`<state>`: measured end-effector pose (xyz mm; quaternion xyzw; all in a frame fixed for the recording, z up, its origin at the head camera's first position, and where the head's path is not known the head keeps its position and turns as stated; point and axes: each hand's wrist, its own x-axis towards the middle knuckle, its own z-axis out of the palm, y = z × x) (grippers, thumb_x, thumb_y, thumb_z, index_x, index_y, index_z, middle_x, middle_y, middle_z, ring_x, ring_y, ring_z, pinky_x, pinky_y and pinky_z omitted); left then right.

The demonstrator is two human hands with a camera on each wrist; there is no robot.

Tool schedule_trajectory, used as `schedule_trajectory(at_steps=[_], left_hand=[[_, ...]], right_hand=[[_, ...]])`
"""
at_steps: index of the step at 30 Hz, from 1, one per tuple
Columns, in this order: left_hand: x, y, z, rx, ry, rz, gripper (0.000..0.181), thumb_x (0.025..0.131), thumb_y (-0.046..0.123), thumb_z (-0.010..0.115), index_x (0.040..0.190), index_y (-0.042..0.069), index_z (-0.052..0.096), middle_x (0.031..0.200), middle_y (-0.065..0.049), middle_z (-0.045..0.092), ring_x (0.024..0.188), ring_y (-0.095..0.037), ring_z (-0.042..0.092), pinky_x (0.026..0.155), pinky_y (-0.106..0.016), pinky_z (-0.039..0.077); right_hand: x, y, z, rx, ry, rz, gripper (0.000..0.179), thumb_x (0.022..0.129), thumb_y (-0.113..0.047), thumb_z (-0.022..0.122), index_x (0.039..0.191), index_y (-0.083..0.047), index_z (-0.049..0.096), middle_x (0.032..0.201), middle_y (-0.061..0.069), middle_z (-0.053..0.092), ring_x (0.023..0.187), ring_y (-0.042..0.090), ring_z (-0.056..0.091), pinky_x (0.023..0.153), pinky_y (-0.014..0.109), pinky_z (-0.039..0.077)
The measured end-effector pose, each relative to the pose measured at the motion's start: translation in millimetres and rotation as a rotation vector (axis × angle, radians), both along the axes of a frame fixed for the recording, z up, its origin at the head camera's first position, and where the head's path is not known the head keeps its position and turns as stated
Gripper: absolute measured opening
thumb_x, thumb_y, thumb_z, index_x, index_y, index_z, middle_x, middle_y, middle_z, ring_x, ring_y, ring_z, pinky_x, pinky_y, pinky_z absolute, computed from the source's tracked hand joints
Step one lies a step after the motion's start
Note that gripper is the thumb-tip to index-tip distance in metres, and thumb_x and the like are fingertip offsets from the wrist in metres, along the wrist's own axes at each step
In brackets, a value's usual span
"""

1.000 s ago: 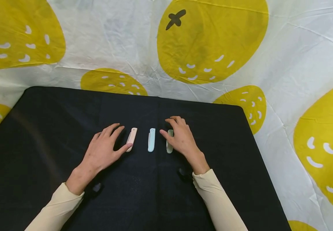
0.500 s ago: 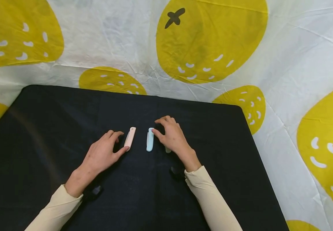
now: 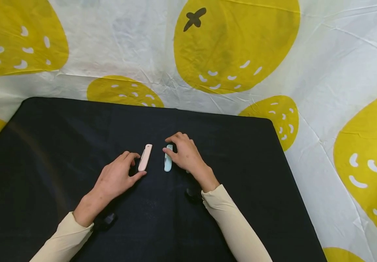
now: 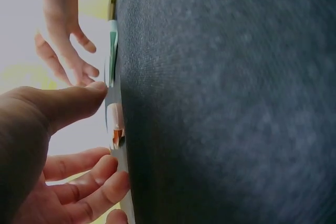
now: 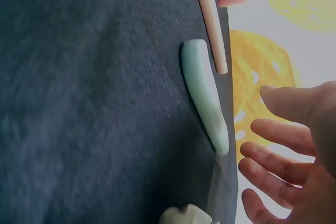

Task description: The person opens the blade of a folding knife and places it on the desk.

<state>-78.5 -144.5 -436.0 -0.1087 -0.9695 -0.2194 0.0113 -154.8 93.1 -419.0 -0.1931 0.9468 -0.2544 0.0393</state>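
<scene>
Pink knife (image 3: 145, 157) and blue knife (image 3: 168, 164) lie spaced apart, seemingly for finger room, the left hand (image 3: 114, 177) and right hand (image 3: 188, 156) hovering near, loose-fingered, gripping nothing.

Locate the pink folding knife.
In the head view, the pink folding knife lies on the black cloth, between the left hand and the blue knife to its right.

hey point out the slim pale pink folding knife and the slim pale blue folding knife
Slim pale pink folding knife (image 3: 145, 158), head view, middle of handle.
Slim pale blue folding knife (image 3: 168, 165), head view, lower part of handle.
</scene>
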Motion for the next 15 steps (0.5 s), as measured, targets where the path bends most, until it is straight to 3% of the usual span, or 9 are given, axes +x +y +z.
schedule_trajectory(at_steps=[15], left_hand=[[0.6,2.5,-1.8,-0.008,-0.003,-0.007,0.051,0.085,0.035,0.088,0.121,0.006,0.067,0.096,-0.006,0.063,0.073,-0.015,0.055,0.06,-0.033,0.05]], right_hand=[[-5.0,-21,-3.2,0.057,-0.01,0.055,0.036,0.102,-0.036,0.068,0.132,-0.016,0.07,0.129,0.005,0.064,0.121,0.026,0.056,0.1,0.044,0.045]])
